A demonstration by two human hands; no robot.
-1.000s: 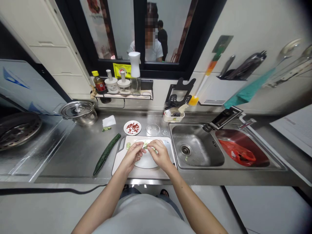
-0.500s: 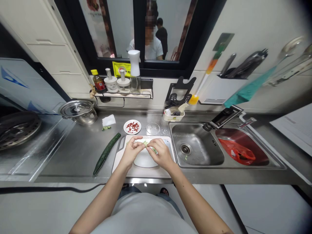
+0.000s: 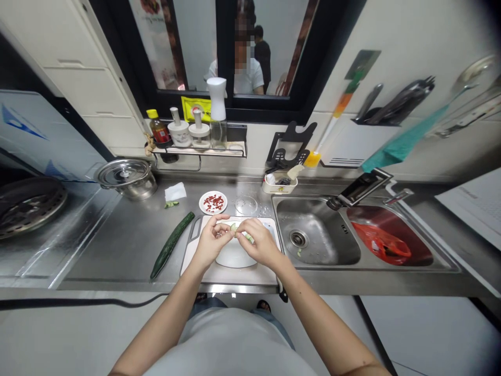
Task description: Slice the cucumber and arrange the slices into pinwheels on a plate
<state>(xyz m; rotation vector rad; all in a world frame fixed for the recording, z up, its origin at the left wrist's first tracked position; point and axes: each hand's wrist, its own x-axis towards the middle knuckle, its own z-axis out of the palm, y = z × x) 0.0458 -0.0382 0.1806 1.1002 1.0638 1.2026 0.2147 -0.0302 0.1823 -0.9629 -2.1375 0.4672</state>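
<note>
Where your left hand (image 3: 213, 240) and right hand (image 3: 258, 241) meet over the cutting board (image 3: 211, 275)'s white plate (image 3: 235, 258), your right forearm (image 3: 309, 303) could knock the black handle (image 3: 283, 295) jutting past the board. Nearly closed fingertips pinch a cucumber slice (image 3: 234, 227); squeezing harder might tear it.

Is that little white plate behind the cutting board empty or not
Not empty: red pieces lie scattered across the white plate, with its rim showing around them.

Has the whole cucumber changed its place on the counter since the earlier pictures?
No, the cucumber has kept its place relative to the sink.
</note>
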